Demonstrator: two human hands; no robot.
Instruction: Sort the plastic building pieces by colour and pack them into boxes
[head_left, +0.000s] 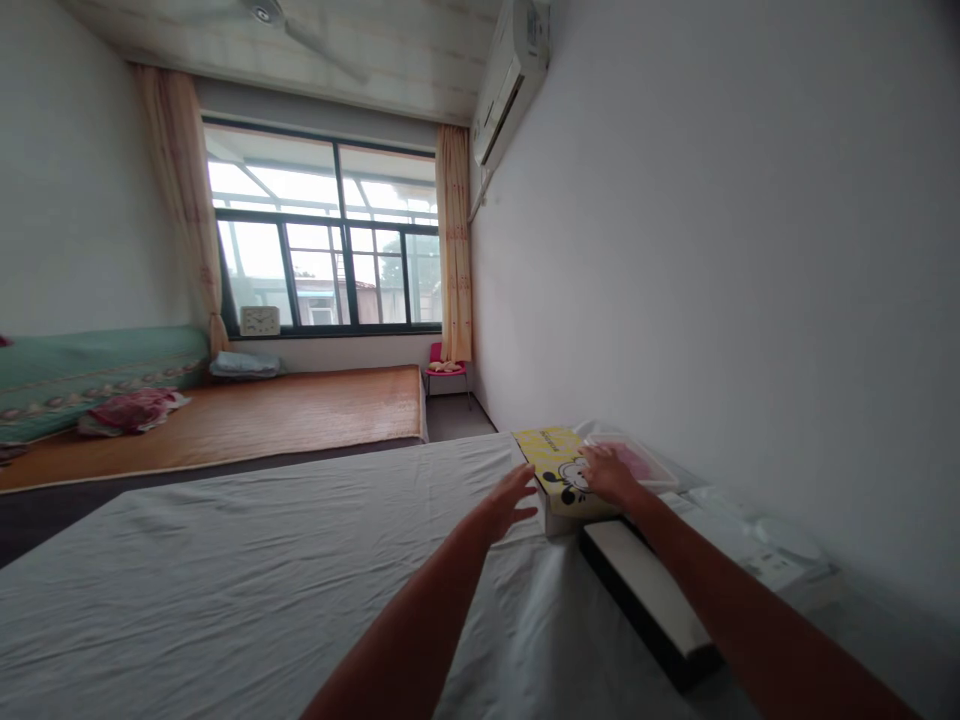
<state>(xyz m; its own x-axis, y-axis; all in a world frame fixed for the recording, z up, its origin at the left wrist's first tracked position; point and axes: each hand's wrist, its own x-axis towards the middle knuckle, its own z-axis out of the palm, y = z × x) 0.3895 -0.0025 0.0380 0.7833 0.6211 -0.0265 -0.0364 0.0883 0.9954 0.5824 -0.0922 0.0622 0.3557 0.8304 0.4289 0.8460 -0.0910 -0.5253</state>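
Note:
A box with a yellow cartoon-printed lid [551, 467] and pale sides rests on the cloth-covered surface [300, 540], close to the wall. My left hand [510, 503] is at the box's left side, fingers spread, with nothing in its grasp. Over the right part of the lid lies my right hand [609, 476], its fingers apart; whether it presses on the lid is hard to tell. Just in front of the box is a long black-edged box with a pale top [645, 580], partly behind my right forearm. A clear container with pink contents [637, 462] sits right of the yellow lid.
Clear plastic packages [780, 545] lie along the wall at the right. Beyond the surface is a bed with a brown mat [315, 400], holding a red-patterned cloth [131, 410]. A pink chair [445, 368] stands by the window.

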